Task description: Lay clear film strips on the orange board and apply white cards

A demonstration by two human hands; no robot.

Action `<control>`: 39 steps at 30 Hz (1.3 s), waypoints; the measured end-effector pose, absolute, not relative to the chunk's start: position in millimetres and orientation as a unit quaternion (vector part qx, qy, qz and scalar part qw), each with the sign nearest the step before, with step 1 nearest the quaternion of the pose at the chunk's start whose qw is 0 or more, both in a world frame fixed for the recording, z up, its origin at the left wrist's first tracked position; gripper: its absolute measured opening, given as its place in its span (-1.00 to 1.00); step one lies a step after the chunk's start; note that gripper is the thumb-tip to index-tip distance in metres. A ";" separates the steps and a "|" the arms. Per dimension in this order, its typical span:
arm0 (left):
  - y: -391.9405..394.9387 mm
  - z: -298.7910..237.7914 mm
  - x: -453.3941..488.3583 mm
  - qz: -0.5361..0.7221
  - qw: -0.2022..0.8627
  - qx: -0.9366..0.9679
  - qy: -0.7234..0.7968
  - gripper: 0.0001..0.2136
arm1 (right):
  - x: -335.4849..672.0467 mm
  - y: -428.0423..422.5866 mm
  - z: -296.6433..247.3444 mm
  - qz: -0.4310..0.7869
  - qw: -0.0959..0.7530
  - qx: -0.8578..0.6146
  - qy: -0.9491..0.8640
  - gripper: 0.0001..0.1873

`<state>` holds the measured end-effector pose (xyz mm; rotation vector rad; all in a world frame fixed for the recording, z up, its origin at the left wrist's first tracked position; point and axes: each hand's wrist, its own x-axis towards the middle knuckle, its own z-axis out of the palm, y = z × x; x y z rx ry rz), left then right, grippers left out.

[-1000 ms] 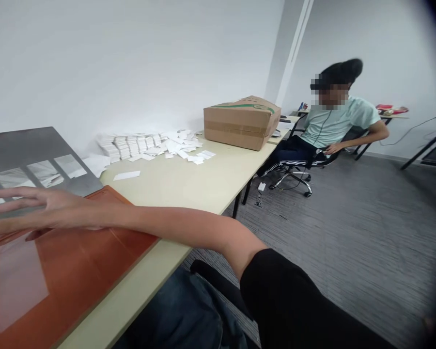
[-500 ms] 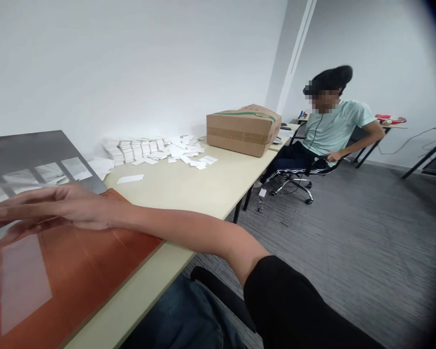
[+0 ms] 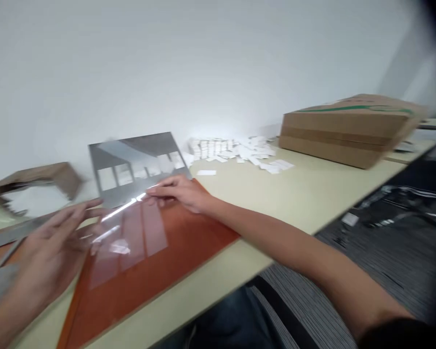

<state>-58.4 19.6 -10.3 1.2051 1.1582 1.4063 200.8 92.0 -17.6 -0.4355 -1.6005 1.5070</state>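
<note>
Head view: a glossy grey sheet (image 3: 138, 165) is seen beyond a glossy orange-brown sheet (image 3: 174, 257), the two meeting along a glare-lit line. Whether they are one folded piece or two separate pieces cannot be told, nor whether the grey part lies flat or is tilted up. Both are placed towards the left of the counter (image 3: 305, 198), with the orange-brown sheet lying close to its near edge. Pale window-like patches are reflected in both surfaces.

The right hand (image 3: 179, 193) is extended in from the lower right, with its fingers (image 3: 163, 190) laid close together and nearly straight on the meeting line. No grip is shown; the sheets appear to be steadied by light pressure there. The left hand (image 3: 54, 247) is blurred at the lower left, its fingers (image 3: 82, 211) spread wide and near the sheets' left side. It is seen holding nothing, though contact with the sheets cannot be confirmed.

A bent piece of brown cardboard (image 3: 36, 182), also blurred, is seen beyond the left hand. Farther along the back of the counter, stacks of white cards (image 3: 210, 148) and scattered white slips (image 3: 261, 157) are kept apart from the sheets, and a closed cardboard box (image 3: 349, 131) is placed towards the right end.
</note>
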 end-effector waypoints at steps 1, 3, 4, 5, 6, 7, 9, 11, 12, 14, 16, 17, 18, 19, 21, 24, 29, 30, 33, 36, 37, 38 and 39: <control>18.7 -8.9 -60.1 0.590 0.453 0.490 0.454 -0.79 | 200.7 92.5 -19.0 0.603 0.440 -0.176 -0.642 -0.73; 19.7 -6.5 -61.2 0.616 0.447 0.485 0.431 -0.72 | 199.9 95.0 -21.9 0.595 0.448 -0.174 -0.644 -0.74; 21.3 -5.9 -61.7 0.626 0.445 0.484 0.419 -0.69 | 199.3 96.4 -23.2 0.590 0.449 -0.173 -0.649 -0.74; 23.4 -5.7 -62.7 0.635 0.445 0.481 0.408 -0.68 | 198.6 97.8 -24.4 0.585 0.452 -0.173 -0.650 -0.74; 25.7 -6.1 -64.4 0.641 0.447 0.481 0.399 -0.66 | 197.9 99.1 -25.3 0.582 0.456 -0.171 -0.651 -0.73; 28.0 -6.9 -66.7 0.644 0.449 0.481 0.391 -0.66 | 197.4 100.2 -25.9 0.581 0.459 -0.170 -0.650 -0.72; 32.4 -9.4 -72.2 0.642 0.455 0.484 0.383 -0.66 | 196.8 101.8 -26.6 0.583 0.462 -0.166 -0.647 -0.72; 35.4 -12.1 -76.9 0.635 0.460 0.491 0.380 -0.69 | 197.1 102.6 -26.5 0.585 0.465 -0.165 -0.644 -0.71; 36.2 -13.2 -78.5 0.632 0.459 0.495 0.381 -0.71 | 197.5 102.8 -26.2 0.584 0.468 -0.166 -0.642 -0.71; 36.6 -14.9 -80.3 0.625 0.453 0.506 0.386 -0.73 | 198.5 102.7 -25.6 0.576 0.484 -0.169 -0.636 -0.71; 35.9 -16.2 -81.1 0.617 0.441 0.523 0.389 -0.72 | 199.6 101.9 -24.8 0.568 0.495 -0.176 -0.633 -0.71; 35.4 -16.8 -81.5 0.610 0.435 0.537 0.387 -0.71 | 200.0 101.3 -24.3 0.564 0.500 -0.183 -0.631 -0.71; 34.9 -17.1 -82.2 0.603 0.430 0.552 0.384 -0.70 | 200.4 100.6 -23.7 0.561 0.503 -0.191 -0.629 -0.71; 34.4 -17.2 -83.1 0.593 0.427 0.568 0.379 -0.70 | 200.7 99.9 -23.1 0.559 0.507 -0.199 -0.625 -0.71; 33.7 -15.9 -85.6 0.557 0.440 0.602 0.366 -0.68 | 201.1 98.8 -21.8 0.555 0.518 -0.208 -0.616 -0.71; 32.8 -9.9 -89.7 0.480 0.540 0.615 0.316 -0.52 | 201.8 97.2 -19.3 0.552 0.535 -0.207 -0.605 -0.74; 28.4 0.9 -90.0 0.434 0.673 0.556 0.223 -0.27 | 201.6 86.4 -12.0 0.556 0.504 -0.205 -0.629 -0.76; 27.3 1.3 -88.6 0.437 0.674 0.556 0.212 -0.28 | 200.9 82.9 -10.6 0.557 0.494 -0.211 -0.634 -0.77; 26.1 -3.0 -82.4 0.473 0.631 0.568 0.235 -0.44 | 197.0 73.1 -8.8 0.563 0.452 -0.250 -0.645 -0.76; 27.1 -11.1 -75.6 0.523 0.578 0.555 0.290 -0.65 | 191.9 67.8 -11.2 0.542 0.413 -0.275 -0.679 -0.73; 27.4 -13.4 -73.6 0.532 0.570 0.550 0.299 -0.70 | 190.5 67.8 -12.3 0.525 0.413 -0.283 -0.688 -0.74; 27.6 -15.0 -72.1 0.538 0.565 0.547 0.304 -0.72 | 189.6 68.8 -13.3 0.504 0.425 -0.291 -0.693 -0.73; 27.8 -15.8 -71.0 0.543 0.560 0.546 0.305 -0.72 | 189.3 71.0 -14.1 0.480 0.447 -0.302 -0.692 -0.66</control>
